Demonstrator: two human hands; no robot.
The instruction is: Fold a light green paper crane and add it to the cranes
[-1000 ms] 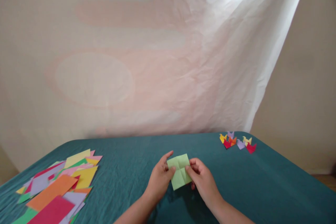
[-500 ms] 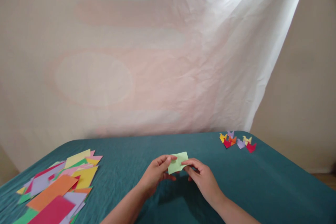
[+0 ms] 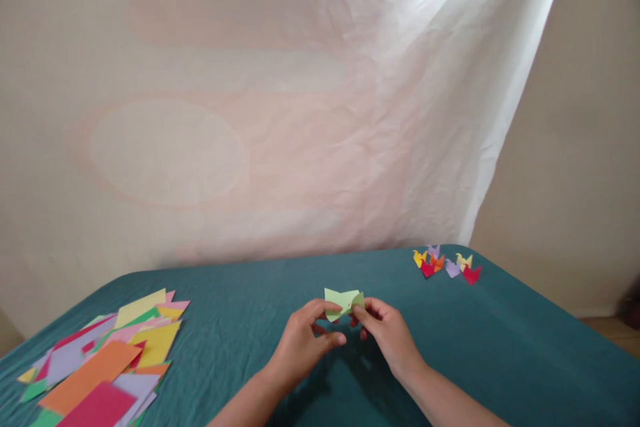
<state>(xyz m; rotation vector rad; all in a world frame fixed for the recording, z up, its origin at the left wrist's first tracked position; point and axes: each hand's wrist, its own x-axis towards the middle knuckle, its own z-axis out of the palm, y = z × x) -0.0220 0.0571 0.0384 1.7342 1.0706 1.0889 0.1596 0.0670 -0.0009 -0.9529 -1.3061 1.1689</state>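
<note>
Pinching folded light-green paper [image 3: 345,298] with the right hand [image 3: 389,328], over the teal tablecloth [image 3: 240,347] at near centre; touching its left side with the left hand [image 3: 301,337], spreading that grip. Probably folding best by lining up edges before pressing creases. Working well apart from coloured paper sheets [image 3: 95,373] heaped left and origami birds [image 3: 453,269] far right, meeting no obstacle.

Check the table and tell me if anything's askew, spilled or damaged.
Only the sheets look untidy: they overlap at mixed angles on the left of the table. Nothing appears spilled, and the held paper is bent with no tear visible.
</note>
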